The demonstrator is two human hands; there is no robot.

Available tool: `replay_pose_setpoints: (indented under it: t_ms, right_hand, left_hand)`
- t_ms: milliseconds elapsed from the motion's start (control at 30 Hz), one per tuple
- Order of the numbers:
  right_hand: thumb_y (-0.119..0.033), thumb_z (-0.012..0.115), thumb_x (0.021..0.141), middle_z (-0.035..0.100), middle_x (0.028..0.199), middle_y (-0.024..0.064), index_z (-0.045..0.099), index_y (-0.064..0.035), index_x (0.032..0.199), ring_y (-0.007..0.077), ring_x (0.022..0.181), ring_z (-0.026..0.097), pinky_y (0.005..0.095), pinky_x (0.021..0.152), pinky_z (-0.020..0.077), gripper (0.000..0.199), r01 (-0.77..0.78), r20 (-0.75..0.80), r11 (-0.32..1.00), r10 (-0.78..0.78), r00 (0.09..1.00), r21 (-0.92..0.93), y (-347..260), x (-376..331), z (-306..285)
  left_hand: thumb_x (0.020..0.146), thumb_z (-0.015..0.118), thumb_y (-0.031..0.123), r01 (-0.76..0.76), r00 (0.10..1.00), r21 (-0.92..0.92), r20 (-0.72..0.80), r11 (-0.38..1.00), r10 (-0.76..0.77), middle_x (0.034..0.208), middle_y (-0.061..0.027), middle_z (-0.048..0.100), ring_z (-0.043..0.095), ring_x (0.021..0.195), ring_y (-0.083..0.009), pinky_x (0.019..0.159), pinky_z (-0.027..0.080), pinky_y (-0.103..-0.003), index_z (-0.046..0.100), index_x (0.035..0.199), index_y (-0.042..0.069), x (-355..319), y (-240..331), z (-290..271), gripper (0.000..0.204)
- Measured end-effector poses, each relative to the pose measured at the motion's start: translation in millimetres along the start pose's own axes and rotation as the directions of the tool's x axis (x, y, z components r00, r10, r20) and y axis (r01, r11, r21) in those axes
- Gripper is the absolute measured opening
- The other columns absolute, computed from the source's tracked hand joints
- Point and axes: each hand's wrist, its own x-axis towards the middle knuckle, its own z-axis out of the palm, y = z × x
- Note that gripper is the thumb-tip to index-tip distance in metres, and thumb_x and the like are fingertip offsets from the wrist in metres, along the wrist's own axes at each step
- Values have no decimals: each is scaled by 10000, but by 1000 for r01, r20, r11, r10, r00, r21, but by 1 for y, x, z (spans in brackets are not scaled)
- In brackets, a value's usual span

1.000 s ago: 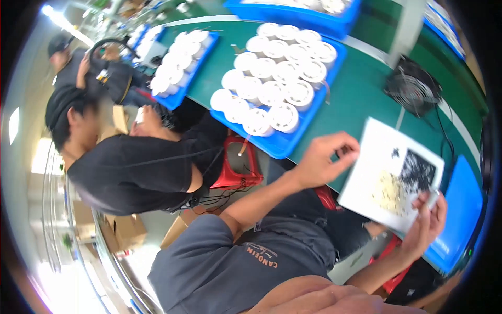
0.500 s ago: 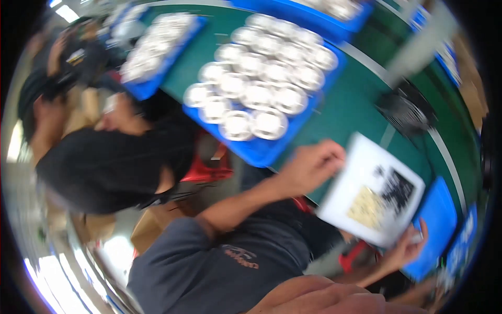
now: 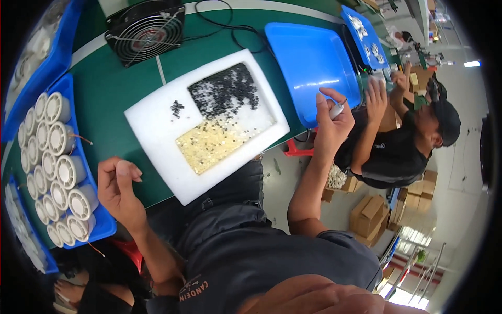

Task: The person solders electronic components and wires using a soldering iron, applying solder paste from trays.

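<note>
A white foam tray (image 3: 157,152) lies tilted on the green table in front of me. Small black pieces, like screws, and tiny pale-yellow pieces fill its recess, mixing where they meet; a few black ones sit on the raised foam. Left of it, my left hand (image 3: 123,196) hovers with fingers loosely curled in, nothing visible in them. My right hand (image 3: 332,131) is raised beyond the foam's right side, by a blue tray (image 3: 314,68). Its fingers close round a small white cylinder (image 3: 336,111) with a thin dark tip; its exact kind is unclear.
A blue tray (image 3: 107,222) of round white housings, some trailing red wires, stands at left. A black fan (image 3: 146,34) with its cable sits at the back. On the right, a co-worker (image 3: 402,141) in a black cap works beside another blue tray (image 3: 363,39). Cardboard boxes (image 3: 368,217) stand on the floor.
My view has swung right, so the housings now appear at far left. My right hand has come away from the foam tray's edge and risen. My left hand stays curled, now farther from the foam.
</note>
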Motion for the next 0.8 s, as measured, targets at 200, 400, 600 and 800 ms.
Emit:
replay_pose_setpoints:
  t_ms: [200,400,600,800]
  right_hand:
    - [12,733,896,427,661,-105,717,1,989,-9,598,361,189,533,237,95,63,-72,991,-71,995,-115,21,8,-14]
    - [-56,749,873,593,673,-34,721,-19,1007,27,584,457,205,552,374,142,24,-116,953,-62,991,-302,32,26,-28]
    - [-170,743,843,716,836,207,728,-59,1053,349,758,712,411,699,539,237,59,-76,689,-164,984,-722,51,63,-38]
    - [-161,736,880,674,713,119,739,-8,1006,193,630,623,341,608,469,198,106,62,847,-86,994,-522,39,71,-41]
  left_hand:
    - [1044,570,118,-19,999,50,28,999,18,781,-51,553,523,712,-113,664,430,-233,569,960,-11,-1,0,1,155]
    - [1046,565,119,-20,1000,55,18,998,19,791,-57,558,530,726,-122,679,441,-244,571,959,-11,-1,0,3,157]
    - [993,602,53,-192,981,159,18,968,192,888,-78,606,581,808,-161,759,483,-283,617,1000,-22,8,15,12,76]
    - [827,718,-46,-585,798,311,387,749,463,1086,-161,667,650,1030,-272,883,512,-343,692,1067,2,22,64,57,246]
